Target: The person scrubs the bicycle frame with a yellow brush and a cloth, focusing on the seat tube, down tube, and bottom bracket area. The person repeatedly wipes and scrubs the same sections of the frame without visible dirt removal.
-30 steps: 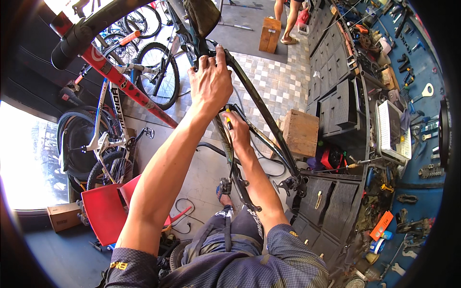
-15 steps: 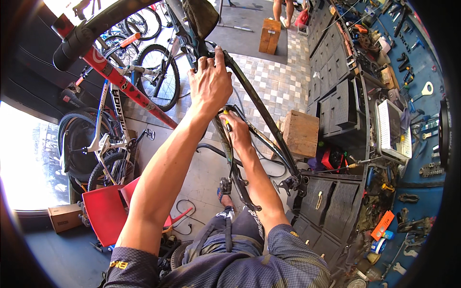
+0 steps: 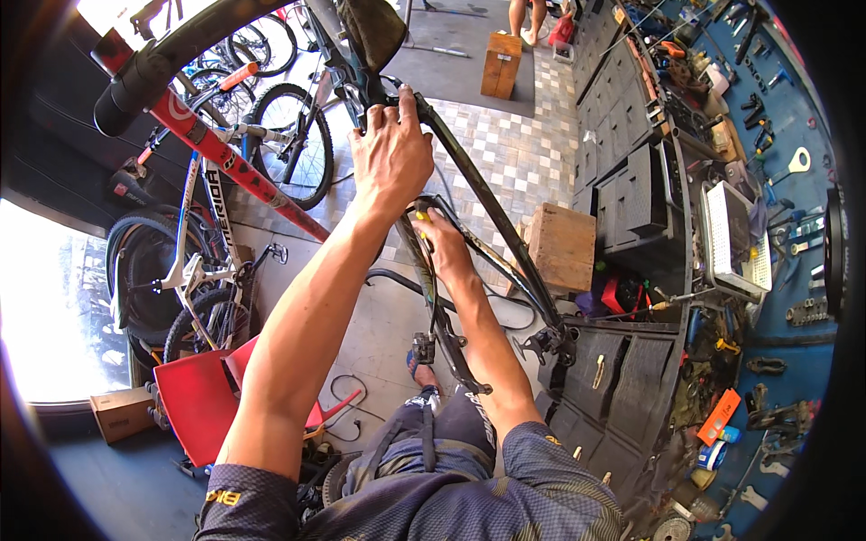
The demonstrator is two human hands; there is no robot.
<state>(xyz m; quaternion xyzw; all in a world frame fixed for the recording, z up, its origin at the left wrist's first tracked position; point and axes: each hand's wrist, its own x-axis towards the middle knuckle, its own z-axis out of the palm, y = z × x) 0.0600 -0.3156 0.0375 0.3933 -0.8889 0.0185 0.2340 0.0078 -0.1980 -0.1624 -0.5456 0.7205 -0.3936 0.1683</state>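
bike frm (image 3: 483, 194), tiled flr (image 3: 532, 144), tool wall (image 3: 807, 365)

a red chair (image 3: 194, 403) stands near a cardboard box (image 3: 123, 414), a wooden box (image 3: 561, 248) near black drawers (image 3: 642, 189).

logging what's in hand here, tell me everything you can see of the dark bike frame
The dark bike frame looks like painted tubing with paler markings on a lower tube. Its tubes run from the upper centre down toward the person, spreading into two ends with no wheel between them. Dark mechanical parts sit near both ends. The left hand lies over the upper junction; the right hand, with a small yellow item, is among the tubes, contact unclear.
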